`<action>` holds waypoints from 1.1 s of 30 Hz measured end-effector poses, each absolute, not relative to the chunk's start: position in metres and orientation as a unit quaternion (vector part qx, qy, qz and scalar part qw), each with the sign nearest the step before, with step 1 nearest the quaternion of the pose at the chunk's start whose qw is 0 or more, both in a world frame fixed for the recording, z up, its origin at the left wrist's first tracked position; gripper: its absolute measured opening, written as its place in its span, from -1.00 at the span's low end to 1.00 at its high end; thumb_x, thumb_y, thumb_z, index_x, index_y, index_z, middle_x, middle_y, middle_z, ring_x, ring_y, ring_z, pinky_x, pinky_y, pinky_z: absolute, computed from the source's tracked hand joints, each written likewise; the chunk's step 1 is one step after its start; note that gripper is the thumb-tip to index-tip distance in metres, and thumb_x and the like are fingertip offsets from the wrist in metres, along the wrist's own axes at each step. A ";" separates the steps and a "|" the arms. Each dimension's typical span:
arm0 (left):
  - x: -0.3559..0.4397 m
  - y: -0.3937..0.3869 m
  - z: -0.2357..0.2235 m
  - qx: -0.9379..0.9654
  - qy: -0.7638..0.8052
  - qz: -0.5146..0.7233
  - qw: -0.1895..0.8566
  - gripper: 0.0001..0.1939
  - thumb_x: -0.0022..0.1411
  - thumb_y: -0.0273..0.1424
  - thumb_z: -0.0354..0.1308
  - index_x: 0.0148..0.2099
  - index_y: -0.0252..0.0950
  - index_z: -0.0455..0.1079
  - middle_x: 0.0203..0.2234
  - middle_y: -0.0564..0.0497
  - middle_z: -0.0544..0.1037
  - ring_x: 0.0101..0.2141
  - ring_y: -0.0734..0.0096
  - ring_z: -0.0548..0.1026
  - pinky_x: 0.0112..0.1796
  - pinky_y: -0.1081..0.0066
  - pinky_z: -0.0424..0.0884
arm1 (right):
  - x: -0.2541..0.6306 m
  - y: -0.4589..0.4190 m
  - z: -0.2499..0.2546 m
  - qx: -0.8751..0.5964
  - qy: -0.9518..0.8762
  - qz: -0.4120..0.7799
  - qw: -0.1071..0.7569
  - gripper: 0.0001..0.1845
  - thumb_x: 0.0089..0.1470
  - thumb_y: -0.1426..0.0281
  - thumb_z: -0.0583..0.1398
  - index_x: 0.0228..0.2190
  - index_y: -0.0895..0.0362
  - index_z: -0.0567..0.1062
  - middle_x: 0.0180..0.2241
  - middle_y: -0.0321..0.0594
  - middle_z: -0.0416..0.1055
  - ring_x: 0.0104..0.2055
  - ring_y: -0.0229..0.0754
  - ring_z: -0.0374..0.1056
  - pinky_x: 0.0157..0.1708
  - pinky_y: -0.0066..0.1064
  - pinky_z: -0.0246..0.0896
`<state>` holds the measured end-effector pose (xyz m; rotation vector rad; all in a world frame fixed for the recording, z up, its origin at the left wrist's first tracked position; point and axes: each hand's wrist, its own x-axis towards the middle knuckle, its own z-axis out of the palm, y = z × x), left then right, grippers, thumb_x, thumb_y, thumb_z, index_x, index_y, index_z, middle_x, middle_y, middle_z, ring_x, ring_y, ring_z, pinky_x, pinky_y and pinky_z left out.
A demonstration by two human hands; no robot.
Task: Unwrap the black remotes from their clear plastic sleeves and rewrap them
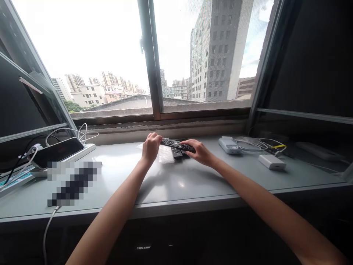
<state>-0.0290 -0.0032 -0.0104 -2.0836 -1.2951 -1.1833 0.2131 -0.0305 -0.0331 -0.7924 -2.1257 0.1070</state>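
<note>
A black remote control [176,144] is held just above the grey windowsill [165,184], near the window. My left hand [151,147] grips its left end with curled fingers. My right hand [199,151] is closed over its right end. Under it lies a second dark remote [177,153], beside a clear plastic bag [166,154].
A phone [57,150] rests on a white power strip [79,151] with white cables at the left. A pale blue box [230,144], cables and a white charger [272,162] lie at the right. The window frame [150,73] stands behind.
</note>
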 end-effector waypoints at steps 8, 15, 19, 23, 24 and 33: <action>-0.026 -0.010 -0.008 -0.803 -0.400 -0.379 0.228 -0.79 0.31 -0.52 -0.01 -0.17 -0.25 0.45 -0.32 -0.05 0.50 -0.24 0.30 0.44 -0.47 0.45 0.29 | 0.210 -0.035 -0.033 -0.313 -0.851 -0.013 0.420 -0.44 0.11 0.45 0.15 0.15 0.05 0.25 -0.03 -0.09 0.39 0.03 0.02 0.28 0.03 -0.03 0.23; -0.026 -0.011 -0.005 -0.715 -0.476 -0.467 0.208 -0.86 0.32 -0.43 0.02 -0.20 -0.25 0.41 -0.34 -0.02 0.50 -0.28 0.33 0.46 -0.45 0.47 0.28 | 0.203 -0.037 -0.035 -0.320 -0.840 -0.072 0.431 -0.50 0.15 0.44 0.11 0.14 0.03 0.30 -0.03 -0.06 0.35 0.01 0.03 0.27 0.03 0.00 0.25; -0.026 -0.011 -0.007 -0.738 -0.465 -0.447 0.199 -0.84 0.32 -0.46 -0.01 -0.21 -0.25 0.41 -0.31 -0.03 0.50 -0.29 0.35 0.48 -0.46 0.48 0.28 | 0.201 -0.036 -0.038 -0.349 -0.830 -0.085 0.426 -0.52 0.16 0.42 0.11 0.13 0.04 0.33 -0.05 -0.04 0.33 0.01 0.05 0.28 0.02 -0.01 0.27; -0.023 -0.010 -0.012 -0.771 -0.444 -0.413 0.197 -0.83 0.30 -0.49 0.00 -0.21 -0.24 0.41 -0.31 -0.03 0.51 -0.24 0.33 0.47 -0.47 0.48 0.26 | 0.203 -0.034 -0.039 -0.327 -0.849 -0.083 0.406 -0.52 0.14 0.42 0.14 0.11 0.02 0.35 -0.07 -0.05 0.34 -0.01 0.04 0.30 0.02 -0.01 0.28; -0.022 -0.009 -0.012 -0.775 -0.440 -0.411 0.193 -0.83 0.29 -0.50 0.00 -0.21 -0.23 0.42 -0.31 -0.03 0.51 -0.23 0.33 0.46 -0.46 0.48 0.26 | 0.203 -0.033 -0.040 -0.320 -0.855 -0.084 0.400 -0.51 0.14 0.42 0.14 0.11 0.01 0.35 -0.06 -0.06 0.34 -0.01 0.04 0.30 0.02 0.00 0.28; -0.017 -0.014 -0.011 -0.801 -0.392 -0.402 0.206 -0.86 0.29 -0.49 0.01 -0.28 -0.23 0.39 -0.36 0.00 0.51 -0.26 0.35 0.44 -0.43 0.49 0.27 | 0.202 -0.034 -0.039 -0.346 -0.849 -0.089 0.390 -0.53 0.17 0.41 0.11 0.12 0.06 0.32 -0.03 -0.03 0.33 0.01 0.04 0.28 0.00 -0.05 0.30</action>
